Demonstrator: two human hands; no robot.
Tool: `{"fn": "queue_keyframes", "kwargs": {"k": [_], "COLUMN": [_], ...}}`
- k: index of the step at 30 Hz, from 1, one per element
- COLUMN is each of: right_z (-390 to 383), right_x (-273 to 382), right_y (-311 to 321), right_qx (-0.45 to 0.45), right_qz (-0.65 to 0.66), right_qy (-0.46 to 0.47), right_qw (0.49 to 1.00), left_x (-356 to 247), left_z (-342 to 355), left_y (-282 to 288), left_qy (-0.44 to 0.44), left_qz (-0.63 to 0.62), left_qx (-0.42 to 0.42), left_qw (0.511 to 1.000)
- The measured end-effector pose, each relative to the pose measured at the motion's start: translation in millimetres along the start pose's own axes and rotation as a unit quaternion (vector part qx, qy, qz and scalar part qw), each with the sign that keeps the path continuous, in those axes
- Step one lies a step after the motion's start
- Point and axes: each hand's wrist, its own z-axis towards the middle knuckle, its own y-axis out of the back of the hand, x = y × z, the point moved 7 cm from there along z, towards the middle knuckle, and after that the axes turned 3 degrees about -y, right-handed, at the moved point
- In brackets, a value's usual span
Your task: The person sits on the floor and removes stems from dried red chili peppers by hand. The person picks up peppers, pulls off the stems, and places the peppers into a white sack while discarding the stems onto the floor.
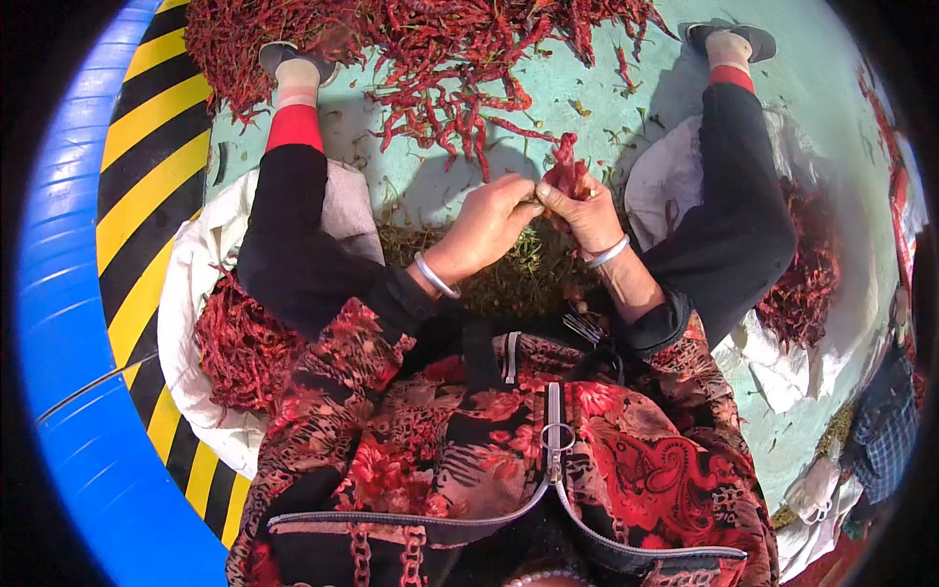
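My right hand [591,217] is closed around a small bunch of dried red chili peppers [564,168], which stick up above the fingers. Beside it, my left hand [492,223] is closed in a pinch, its fingertips meeting the right thumb. What sits in that pinch is too small to make out; it may be a stem. Below both hands, between my legs, lies a heap of greenish-brown stems and bits [518,269]. Just beyond the hands, loose dried chilies [460,112] spread toward me from a large red pile [264,44].
White sacks holding red chilies stand by my left leg [201,293] and right leg [782,367]. Stray stems dot the pale green floor [626,132]. At left run a yellow-and-black striped strip [156,205] and a blue edge [68,293]. Dark checked cloth [880,430] is at far right.
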Motion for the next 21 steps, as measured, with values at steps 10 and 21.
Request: {"fn": "queue_keyframes", "kwargs": {"k": [10, 21], "right_z": [-5, 25], "right_x": [-12, 3], "right_y": [-15, 33], "right_qx": [0.001, -0.067], "right_qz": [-0.094, 0.081], "right_qy": [0.08, -0.051], "right_qw": [0.992, 0.993], "left_x": [1, 53], "left_z": [-15, 23], "left_y": [-13, 21], "left_qy": [0.002, 0.199], "left_qz": [-0.132, -0.332], "left_qx": [0.177, 0.107], "left_qw": [0.975, 0.916]}}
